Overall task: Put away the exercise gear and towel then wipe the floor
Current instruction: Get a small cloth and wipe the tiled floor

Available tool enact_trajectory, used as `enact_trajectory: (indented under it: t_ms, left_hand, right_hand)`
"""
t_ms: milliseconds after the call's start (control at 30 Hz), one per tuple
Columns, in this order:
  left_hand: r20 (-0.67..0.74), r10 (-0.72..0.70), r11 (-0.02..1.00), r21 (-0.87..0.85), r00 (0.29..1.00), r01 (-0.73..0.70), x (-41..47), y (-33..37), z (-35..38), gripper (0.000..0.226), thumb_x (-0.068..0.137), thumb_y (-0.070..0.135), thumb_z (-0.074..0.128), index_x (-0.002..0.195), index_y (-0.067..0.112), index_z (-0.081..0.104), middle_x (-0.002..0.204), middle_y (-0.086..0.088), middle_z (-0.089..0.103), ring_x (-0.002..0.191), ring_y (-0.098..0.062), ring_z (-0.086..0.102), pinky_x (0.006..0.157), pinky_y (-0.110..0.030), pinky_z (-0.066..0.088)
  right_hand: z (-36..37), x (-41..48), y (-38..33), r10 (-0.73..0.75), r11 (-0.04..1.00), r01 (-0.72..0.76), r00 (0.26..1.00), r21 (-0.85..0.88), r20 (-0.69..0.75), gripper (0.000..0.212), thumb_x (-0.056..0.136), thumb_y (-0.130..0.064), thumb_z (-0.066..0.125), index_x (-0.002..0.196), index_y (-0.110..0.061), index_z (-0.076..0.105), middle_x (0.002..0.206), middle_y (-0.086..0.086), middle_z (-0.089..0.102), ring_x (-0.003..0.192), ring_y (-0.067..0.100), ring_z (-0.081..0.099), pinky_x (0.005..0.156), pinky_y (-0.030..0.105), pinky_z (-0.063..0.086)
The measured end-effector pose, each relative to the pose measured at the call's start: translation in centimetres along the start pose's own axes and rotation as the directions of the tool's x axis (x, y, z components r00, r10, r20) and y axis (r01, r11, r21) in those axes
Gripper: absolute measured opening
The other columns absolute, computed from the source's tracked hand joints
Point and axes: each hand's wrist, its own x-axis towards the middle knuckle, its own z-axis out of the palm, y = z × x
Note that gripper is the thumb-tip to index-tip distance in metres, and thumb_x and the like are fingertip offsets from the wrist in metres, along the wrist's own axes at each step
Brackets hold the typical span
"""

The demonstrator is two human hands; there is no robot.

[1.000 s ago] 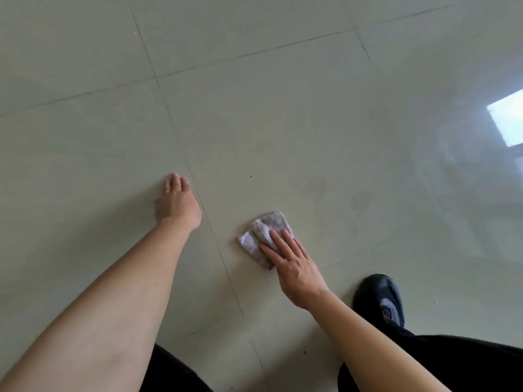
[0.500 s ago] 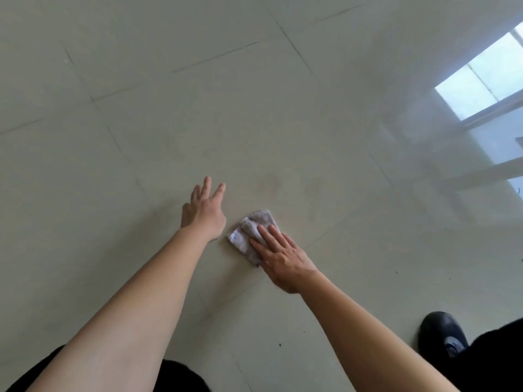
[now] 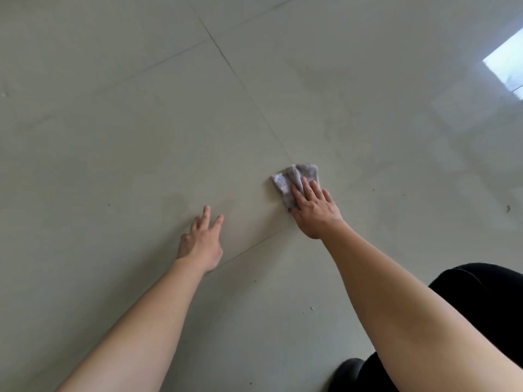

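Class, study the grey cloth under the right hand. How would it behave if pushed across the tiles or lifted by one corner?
The cloth is folded and creased, so it would probably droop if lifted. The floor looks glossy, so the cloth should slide easily under the flat right hand. Small and thin, it is likely light.

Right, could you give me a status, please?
Right hand flat on cloth, pressing it to floor. Left hand open, holding nothing. Only small specks nearby.
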Motion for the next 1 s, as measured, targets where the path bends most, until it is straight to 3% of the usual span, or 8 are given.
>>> enact_trajectory:
  t_ms: [233, 400, 600, 733, 767, 833, 900, 1000]
  left_hand:
    - [-0.071, 0.05, 0.996, 0.074, 0.996, -0.045, -0.4, 10.5, -6.0, 0.064, 0.097, 0.016, 0.039, 0.156, 0.025, 0.016, 0.165, -0.005, -0.006, 0.151, -0.026, 0.008, 0.112, -0.044, 0.03]
    - [-0.159, 0.091, 0.995, 0.062, 0.983, -0.082, 4.9, 13.8, -8.5, 0.062, 0.098, 0.014, 0.036, 0.156, 0.023, 0.015, 0.165, -0.005, -0.002, 0.151, -0.027, 0.008, 0.113, -0.044, 0.029]
    - [-0.132, -0.041, 0.999, -0.028, 0.99, 0.037, 12.5, 14.2, -9.4, 0.067, 0.095, 0.014, 0.043, 0.155, 0.016, 0.015, 0.165, -0.006, 0.0, 0.15, -0.027, 0.009, 0.111, -0.046, 0.03]
    - [-0.082, -0.065, 0.998, -0.029, 0.994, 0.063, 14.9, 14.6, -8.7, 0.07, 0.095, 0.015, 0.046, 0.156, 0.018, 0.011, 0.165, -0.004, -0.007, 0.15, -0.028, 0.007, 0.111, -0.044, 0.032]
    - [-0.089, -0.056, 0.998, -0.023, 0.994, 0.054, 15.5, 15.0, -8.5, 0.072, 0.095, 0.016, 0.047, 0.157, 0.019, 0.009, 0.165, -0.004, -0.008, 0.151, -0.028, 0.006, 0.111, -0.043, 0.031]
    - [-0.112, -0.043, 0.999, -0.033, 0.993, 0.04, 16.5, 16.0, -8.3, 0.073, 0.095, 0.016, 0.047, 0.156, 0.019, 0.008, 0.165, -0.004, -0.01, 0.151, -0.027, 0.003, 0.112, -0.042, 0.03]
    - [-0.129, -0.05, 0.998, -0.043, 0.99, 0.045, 17.4, 16.6, -8.8, 0.071, 0.095, 0.016, 0.047, 0.156, 0.02, 0.01, 0.165, -0.005, -0.01, 0.151, -0.027, 0.003, 0.112, -0.042, 0.03]
    - [-0.123, -0.113, 0.988, -0.123, 0.986, 0.097, 18.9, 17.4, -9.8, 0.064, 0.096, 0.017, 0.044, 0.154, 0.018, 0.017, 0.165, -0.005, -0.003, 0.15, -0.027, 0.007, 0.11, -0.045, 0.031]
  right_hand:
    - [-4.6, 1.6, 10.0, 0.233, 0.958, -0.241, 0.97, 0.152, 0.07, 0.065, 0.104, -0.048, 0.022, 0.161, -0.025, -0.001, 0.167, 0.004, -0.014, 0.154, 0.027, -0.009, 0.125, 0.045, 0.003]
    - [-5.2, 3.5, 7.1, 0.371, 0.899, -0.362, 0.928, 0.246, 0.008, 0.064, 0.106, -0.045, 0.019, 0.16, -0.012, 0.011, 0.166, 0.018, -0.003, 0.153, 0.04, -0.001, 0.125, 0.045, 0.005]
    - [-1.9, 3.3, 0.6, 0.0, 0.988, 0.012, 0.997, 0.154, -0.077, 0.061, 0.106, -0.045, 0.015, 0.16, -0.018, 0.006, 0.167, 0.01, -0.009, 0.152, 0.036, -0.015, 0.125, 0.044, -0.002]
    - [-4.3, 6.7, 4.9, -0.188, 0.981, 0.192, 0.968, 0.01, -0.167, 0.061, 0.105, -0.047, 0.017, 0.16, -0.02, 0.015, 0.168, 0.005, 0.004, 0.155, 0.027, -0.001, 0.126, 0.04, 0.007]
    - [-5.2, 7.7, 7.0, -0.131, 0.991, 0.136, 0.972, 0.015, -0.197, 0.061, 0.105, -0.047, 0.019, 0.16, -0.021, 0.015, 0.168, 0.003, 0.003, 0.155, 0.024, 0.001, 0.126, 0.039, 0.009]
    - [-6.9, 9.2, 11.6, 0.155, 0.983, -0.122, 0.954, 0.138, -0.256, 0.061, 0.106, -0.046, 0.024, 0.16, -0.02, 0.014, 0.168, 0.005, 0.002, 0.155, 0.025, 0.002, 0.125, 0.039, 0.01]
    - [-7.8, 9.5, 15.1, 0.442, 0.881, -0.383, 0.876, 0.279, -0.194, 0.061, 0.106, -0.042, 0.024, 0.16, -0.017, 0.012, 0.168, 0.008, 0.001, 0.155, 0.028, 0.002, 0.126, 0.04, 0.009]
    - [-7.2, 8.8, 14.6, 0.521, 0.826, -0.467, 0.846, 0.316, -0.111, 0.06, 0.107, -0.036, 0.024, 0.161, -0.018, 0.006, 0.168, 0.01, -0.004, 0.154, 0.032, -0.002, 0.126, 0.041, 0.007]
